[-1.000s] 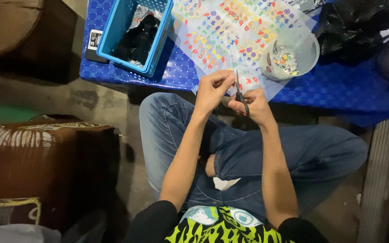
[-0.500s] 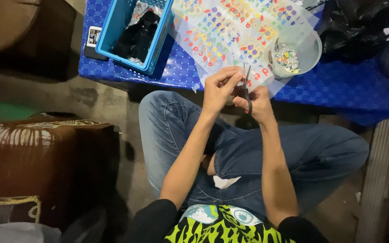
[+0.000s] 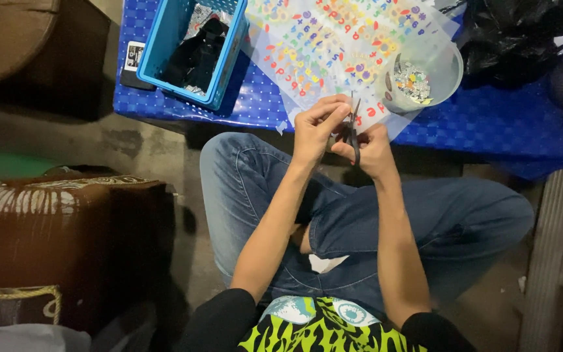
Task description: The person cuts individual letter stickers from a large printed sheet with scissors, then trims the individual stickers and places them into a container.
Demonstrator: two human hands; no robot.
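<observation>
1. At the table's near edge, above the lap, the left hand point(image 3: 317, 127) pinches the rim of a clear sticker sheet point(image 3: 340, 49), fingers closed on it.
2. Just beside it, the right hand point(image 3: 369, 146) is closed around the handles of small scissors point(image 3: 353, 127), blades pointing up into the sheet's lower edge.
3. Most of the sheet lies flat on the blue table point(image 3: 490, 133); it is see-through and thin, printed with rows of small coloured letters and shapes, with only its near corner lifted off the edge.
4. A clear cup point(image 3: 421, 75) of cut bits stands touching the sheet's right side; a blue basket point(image 3: 193, 52) sits well apart on the left.
5. Risk, as I judge it: the blades sit very close to the left fingertips, so a slip could nick them.
6. Floppy film held at one corner may buckle, sending the cut through a neighbouring sticker.
7. Tugging the sheet could tip the cup and scatter its pieces.
</observation>
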